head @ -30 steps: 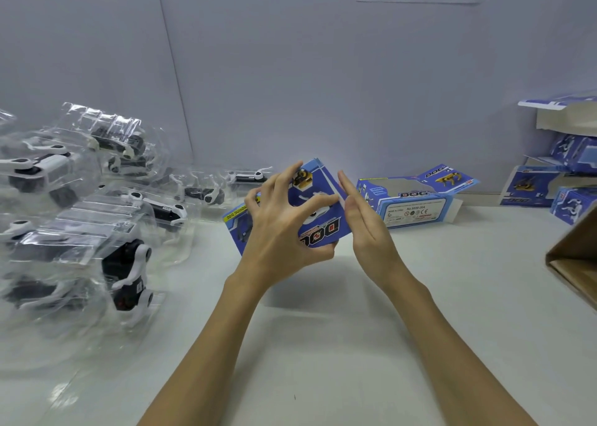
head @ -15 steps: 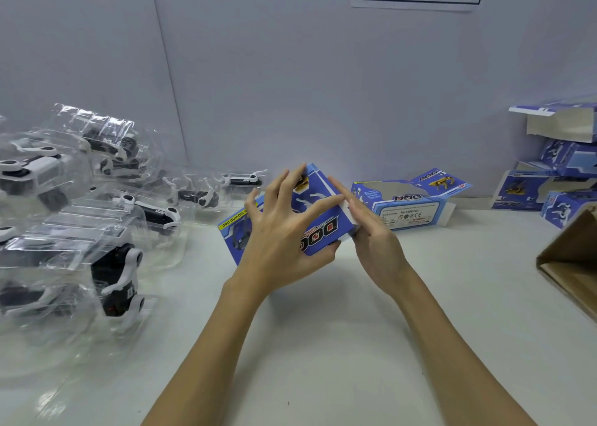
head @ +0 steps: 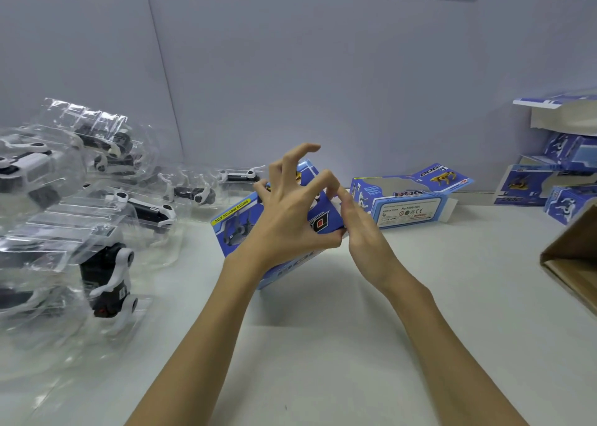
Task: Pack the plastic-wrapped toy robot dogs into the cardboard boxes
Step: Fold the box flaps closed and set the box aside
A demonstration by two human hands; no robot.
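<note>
A blue cardboard toy box (head: 237, 227) is tilted above the white table at the centre. My left hand (head: 292, 214) grips it from the near side, thumb under its right end and fingers curled over the top. My right hand (head: 363, 232) presses its straight fingers against the box's right end flap. Several plastic-wrapped black and white robot dogs (head: 109, 270) lie in a pile on the left. What is inside the held box is hidden.
An open blue box (head: 408, 201) lies on its side behind my hands. More blue boxes (head: 549, 183) are stacked at the far right by the wall. A brown carton's (head: 573, 257) corner juts in at the right edge. The white table (head: 323, 345) spreads below my forearms.
The box has tipped further, its left end dropping toward the table. My left fingers have lifted and curled over its top. My right hand has moved in onto the right end flap.
</note>
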